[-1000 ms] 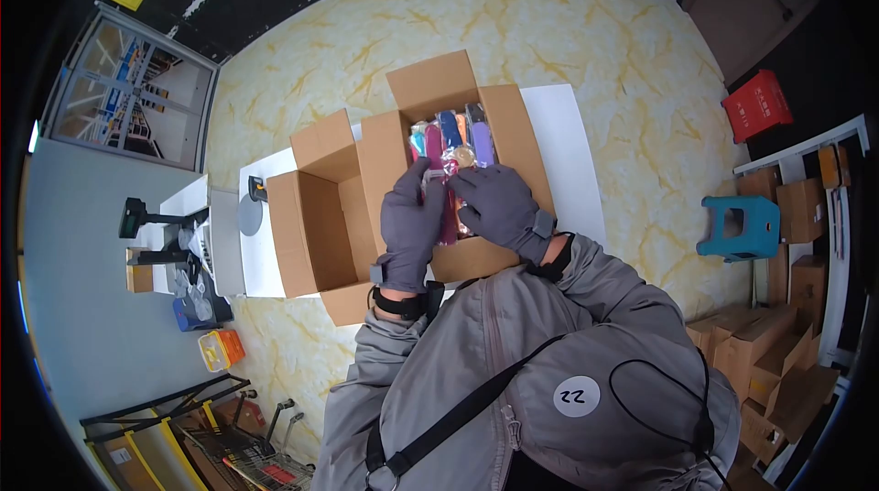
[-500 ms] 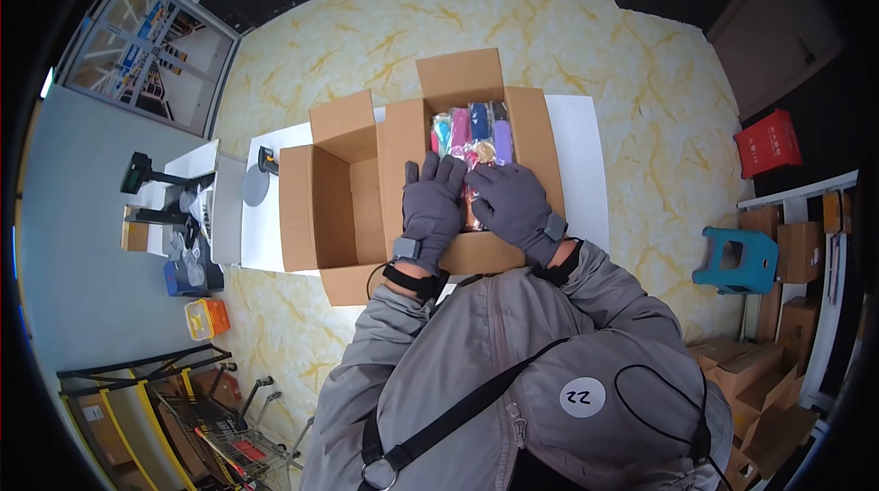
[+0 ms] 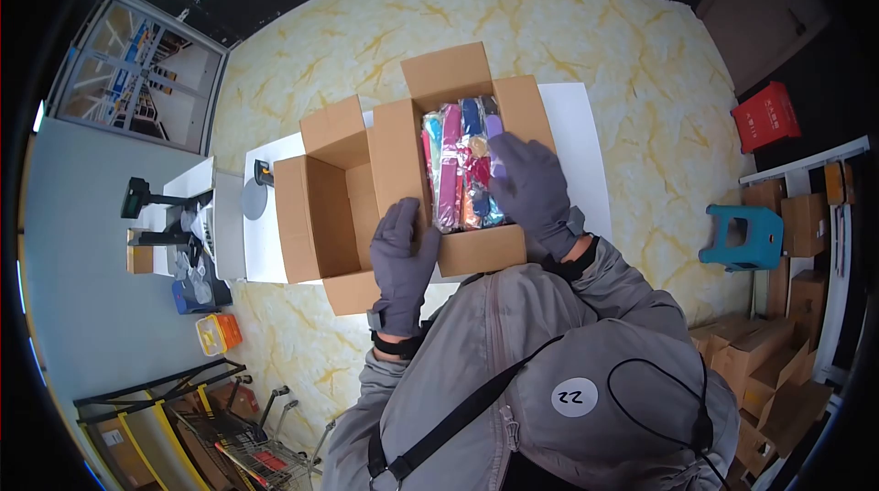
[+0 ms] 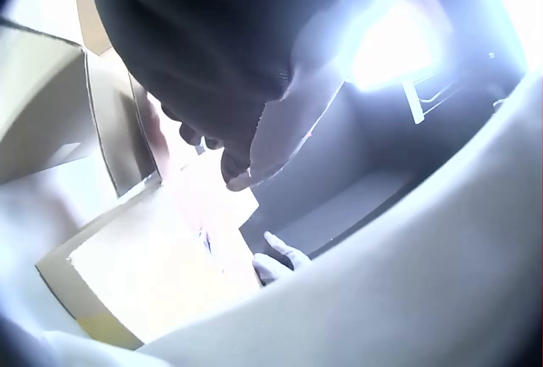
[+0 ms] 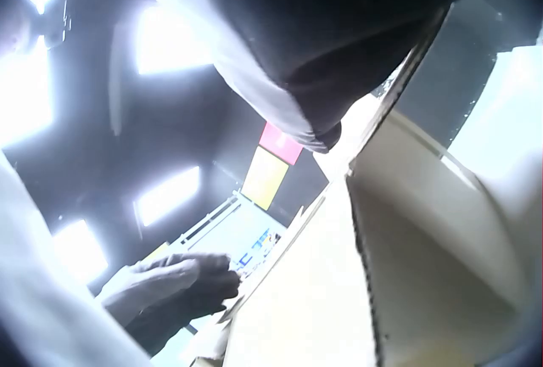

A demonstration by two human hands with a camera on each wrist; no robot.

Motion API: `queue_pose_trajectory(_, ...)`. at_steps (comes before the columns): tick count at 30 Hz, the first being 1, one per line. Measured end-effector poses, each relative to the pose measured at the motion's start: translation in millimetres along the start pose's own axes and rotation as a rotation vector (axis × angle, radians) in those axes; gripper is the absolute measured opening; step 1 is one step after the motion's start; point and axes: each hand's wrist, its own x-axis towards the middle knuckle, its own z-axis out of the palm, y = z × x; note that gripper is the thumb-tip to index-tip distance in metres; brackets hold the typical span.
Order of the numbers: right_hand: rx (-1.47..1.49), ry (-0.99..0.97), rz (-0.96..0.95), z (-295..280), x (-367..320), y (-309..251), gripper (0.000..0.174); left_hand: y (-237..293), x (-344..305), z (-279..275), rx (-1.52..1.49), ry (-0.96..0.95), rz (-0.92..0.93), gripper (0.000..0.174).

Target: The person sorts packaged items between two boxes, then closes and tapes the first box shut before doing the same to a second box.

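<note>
A cardboard box [image 3: 396, 152] with raised flaps stands before me, filled with clear-wrapped packets of several colours. A long magenta packet [image 3: 448, 180] lies along its left part; a navy packet [image 3: 471, 117] and a purple packet [image 3: 495, 127] sit toward the far end. My gloved left hand [image 3: 403, 262] is at the box's near left corner, fingers extended at the flap edge and holding nothing. Over the right side of the packets is my gloved right hand [image 3: 534, 189], fingers mostly straight, fingertips at the purple packet. Both wrist views show the gloves [image 4: 195, 53] dark against bright glare.
A second open cardboard box [image 3: 343, 216] stands left on the white table [image 3: 577, 143], its bottom bare. Farther left are a handheld scanner [image 3: 263, 172] and a desk with equipment [image 3: 188, 225]. A teal stool [image 3: 743, 236] and stacked cartons [image 3: 760, 354] are to the right.
My left hand has drawn back from the packets to the box's near left corner. My right hand has shifted right, so the magenta packet and the middle packets show more fully.
</note>
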Motion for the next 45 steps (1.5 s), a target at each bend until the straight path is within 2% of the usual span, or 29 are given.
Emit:
queue_pose_trajectory(1,-0.111,0.074,0.102,-6,0,2,0.053,4,-7,-4,-0.090,0.066,-0.109,0.042)
queue_pose_trajectory(2,-0.110,0.063,0.100,-5,-1,7,0.053,7,-12,-11,-0.092,0.067,-0.119,0.042)
queue_pose_trajectory(5,-0.033,0.095,0.605,2,-8,34,0.054,24,-21,-38,-0.012,-0.230,-0.659,0.046)
queue_pose_trajectory(6,-0.039,0.087,0.599,3,-12,49,0.054,23,-23,-37,-0.020,-0.227,-0.667,0.046)
queue_pose_trajectory(9,0.688,-0.214,0.788,1,-25,96,0.052,15,-27,-27,0.253,-0.509,-0.556,0.056)
queue_pose_trajectory(10,0.682,-0.220,0.784,0,-27,102,0.052,13,-28,-22,0.246,-0.505,-0.561,0.056)
queue_pose_trajectory(13,0.859,-0.182,0.816,-2,-32,102,0.049,16,-26,-4,0.295,-0.520,-0.410,0.063)
queue_pose_trajectory(18,0.887,-0.070,0.857,-11,-47,80,0.043,15,-4,0,0.192,-0.481,-0.473,0.061)
queue_pose_trajectory(21,0.866,0.021,0.892,-11,-60,82,0.040,9,6,2,-0.080,-0.378,-0.496,0.055)
queue_pose_trajectory(22,0.862,0.021,0.893,-14,-62,84,0.040,7,11,6,-0.084,-0.380,-0.496,0.055)
queue_pose_trajectory(25,0.793,0.133,0.911,-20,-69,82,0.037,-4,25,15,-0.483,-0.340,-0.555,0.048)
queue_pose_trajectory(26,0.790,0.143,0.911,-15,-72,77,0.037,-8,29,9,-0.485,-0.346,-0.547,0.048)
queue_pose_trajectory(29,1.131,0.224,0.933,-11,-79,75,0.038,1,47,1,-1.035,-0.224,-0.742,0.044)
queue_pose_trajectory(30,1.132,0.233,0.930,-13,-80,72,0.038,6,52,0,-1.034,-0.230,-0.735,0.044)
queue_pose_trajectory(33,1.103,-0.019,0.915,-21,-86,59,0.039,18,62,-1,-0.928,-0.171,-0.759,0.039)
queue_pose_trajectory(34,1.108,-0.009,0.917,-25,-87,56,0.039,18,62,5,-0.923,-0.179,-0.755,0.039)
queue_pose_trajectory(37,0.988,-0.374,0.966,-35,-94,48,0.041,16,54,39,-0.514,-0.149,-0.199,0.042)
queue_pose_trajectory(38,0.990,-0.366,0.971,-39,-96,49,0.041,13,53,46,-0.514,-0.157,-0.195,0.042)
queue_pose_trajectory(41,0.789,-0.495,0.899,-56,-99,68,0.043,16,50,55,0.064,-0.341,0.335,0.048)
queue_pose_trajectory(42,0.787,-0.502,0.895,-62,-100,80,0.043,13,48,59,0.065,-0.335,0.330,0.048)
queue_pose_trajectory(44,0.658,-0.089,0.887,-73,-101,110,0.046,3,44,70,0.004,-0.306,0.342,0.051)
queue_pose_trajectory(45,0.658,-0.092,0.882,-75,-99,123,0.046,-2,43,73,-0.027,-0.292,0.351,0.052)
